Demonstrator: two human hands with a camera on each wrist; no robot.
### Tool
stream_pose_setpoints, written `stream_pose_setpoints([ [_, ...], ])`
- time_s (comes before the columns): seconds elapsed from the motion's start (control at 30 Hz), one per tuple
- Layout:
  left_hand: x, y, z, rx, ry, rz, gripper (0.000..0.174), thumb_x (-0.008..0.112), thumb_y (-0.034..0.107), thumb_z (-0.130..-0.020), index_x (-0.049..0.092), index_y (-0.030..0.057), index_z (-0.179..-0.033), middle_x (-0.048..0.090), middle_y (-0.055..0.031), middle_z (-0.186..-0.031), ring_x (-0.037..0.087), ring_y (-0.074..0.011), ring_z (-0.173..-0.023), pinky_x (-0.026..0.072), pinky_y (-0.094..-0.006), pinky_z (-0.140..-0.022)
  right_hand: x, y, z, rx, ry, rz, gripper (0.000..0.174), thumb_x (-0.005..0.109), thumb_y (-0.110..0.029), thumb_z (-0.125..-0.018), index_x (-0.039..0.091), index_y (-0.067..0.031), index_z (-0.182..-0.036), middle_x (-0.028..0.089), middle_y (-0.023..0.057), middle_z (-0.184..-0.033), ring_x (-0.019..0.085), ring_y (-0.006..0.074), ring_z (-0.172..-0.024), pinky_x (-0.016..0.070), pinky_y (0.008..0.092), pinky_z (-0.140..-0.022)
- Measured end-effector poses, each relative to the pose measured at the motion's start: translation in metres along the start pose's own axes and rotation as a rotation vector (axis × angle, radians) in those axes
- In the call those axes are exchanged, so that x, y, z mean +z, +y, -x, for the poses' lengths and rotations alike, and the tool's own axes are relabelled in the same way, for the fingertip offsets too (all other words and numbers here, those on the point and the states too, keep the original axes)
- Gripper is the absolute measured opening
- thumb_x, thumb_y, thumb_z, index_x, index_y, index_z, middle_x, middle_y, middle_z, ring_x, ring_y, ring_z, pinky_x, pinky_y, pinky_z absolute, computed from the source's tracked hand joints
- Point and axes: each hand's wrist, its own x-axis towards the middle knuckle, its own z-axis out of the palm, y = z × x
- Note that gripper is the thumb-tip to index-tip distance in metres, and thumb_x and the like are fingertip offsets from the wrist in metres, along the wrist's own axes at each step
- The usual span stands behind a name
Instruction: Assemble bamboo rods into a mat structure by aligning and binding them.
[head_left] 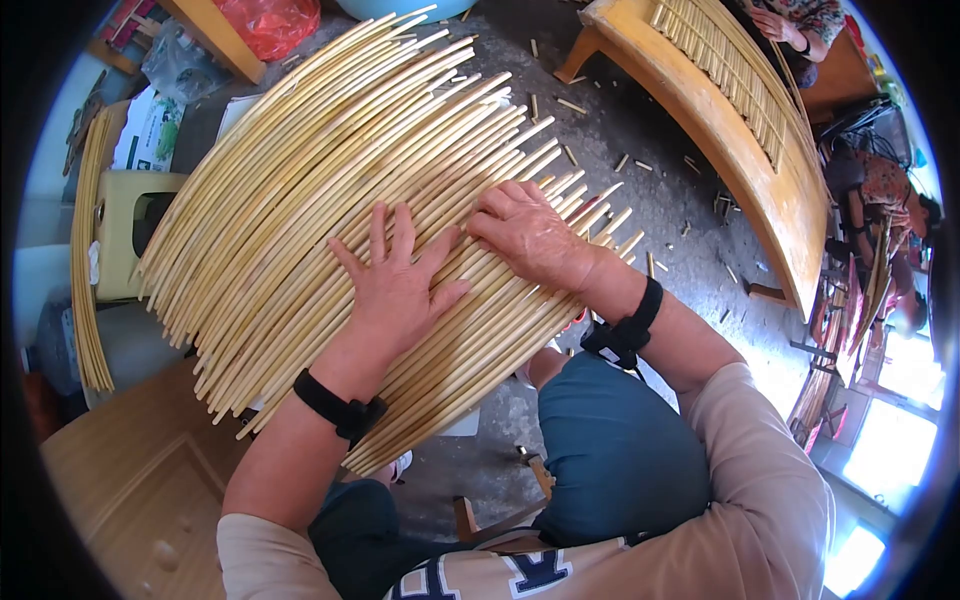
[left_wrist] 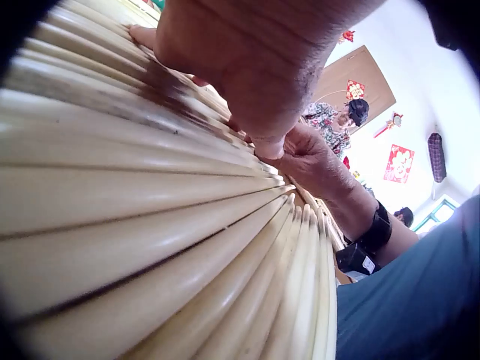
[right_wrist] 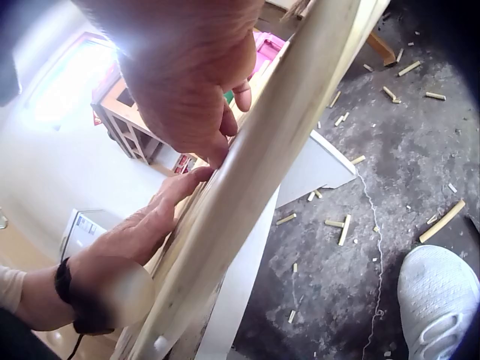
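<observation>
A broad layer of long, pale yellow cane rods [head_left: 300, 200] lies side by side in front of me, slanting up to the right in the head view. My left hand [head_left: 395, 290] rests on top of them with its fingers spread and straight. Just to its right, my right hand [head_left: 530, 235] has bent fingers, their tips down among the rods near the left thumb and forefinger. In the right wrist view, the right fingertips [right_wrist: 217, 154] meet the rods close to the left fingers. Whether they pinch a single rod I cannot tell.
Short cut pieces [head_left: 570, 105] litter the dark floor. At the right stands a curved wooden table [head_left: 690, 110] bearing more rods, with another person's hand [head_left: 775, 25] beside it. A bundle of long strips [head_left: 88, 250] leans by a pale green stool [head_left: 120, 225] at left. Below is a wooden panel [head_left: 150, 480].
</observation>
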Motion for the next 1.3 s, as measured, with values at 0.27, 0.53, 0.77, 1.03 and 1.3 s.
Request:
stream_pose_setpoints([
  [0.27,0.016,-0.003,-0.001,-0.027,0.122,-0.001,0.041,0.051,0.025,-0.091,0.047,0.031,-0.131,0.021,-0.0191,-0.145,0.01,-0.041,-0.137,0.0027,-0.0783,-0.094,0.006,0.003,0.002,0.064,0.036,-0.037,0.017,0.056,-0.014,-0.077,0.058,-0.0105,-0.093,0.052,0.0055,-0.093,0.051,0.0231,-0.093,0.0394,0.0351,-0.081],
  [0.53,0.016,-0.002,-0.001,-0.033,0.128,0.023,0.042,0.053,0.024,-0.089,0.048,0.0314,-0.13,0.022,-0.0184,-0.145,0.011,-0.0407,-0.137,0.002,-0.0787,-0.093,0.007,0.007,-0.004,0.047,0.031,0.018,0.015,0.057,-0.013,-0.075,0.059,-0.0113,-0.09,0.053,0.0041,-0.094,0.05,0.0229,-0.093,0.0396,0.0352,-0.08],
  [0.77,0.016,-0.002,0.0,-0.029,0.13,0.023,0.042,0.052,0.025,-0.09,0.048,0.0321,-0.131,0.022,-0.0183,-0.145,0.011,-0.0414,-0.137,0.0022,-0.0792,-0.093,0.001,0.006,-0.007,0.05,-0.034,0.007,0.015,0.058,-0.015,-0.077,0.059,-0.0121,-0.091,0.053,0.0033,-0.09,0.05,0.0227,-0.093,0.0391,0.0353,-0.079],
  [1.03,0.014,-0.003,-0.001,-0.023,0.126,0.022,0.041,0.051,0.025,-0.09,0.049,0.0331,-0.13,0.022,-0.0178,-0.145,0.012,-0.042,-0.137,0.0029,-0.0788,-0.093,-0.005,0.008,0.005,0.009,-0.004,-0.064,0.017,0.064,-0.017,-0.076,0.06,-0.0126,-0.092,0.053,0.0031,-0.092,0.05,0.0231,-0.094,0.0384,0.0359,-0.079],
  [1.3,0.013,-0.002,-0.001,-0.027,0.121,0.022,0.043,0.054,0.024,-0.088,0.05,0.0321,-0.13,0.02,-0.0172,-0.146,0.011,-0.0415,-0.137,0.0042,-0.0787,-0.093,-0.007,0.007,0.016,0.051,0.004,-0.167,0.034,0.071,-0.019,-0.07,0.061,-0.0121,-0.102,0.053,0.0055,-0.102,0.049,0.025,-0.1,0.0381,0.0378,-0.087],
])
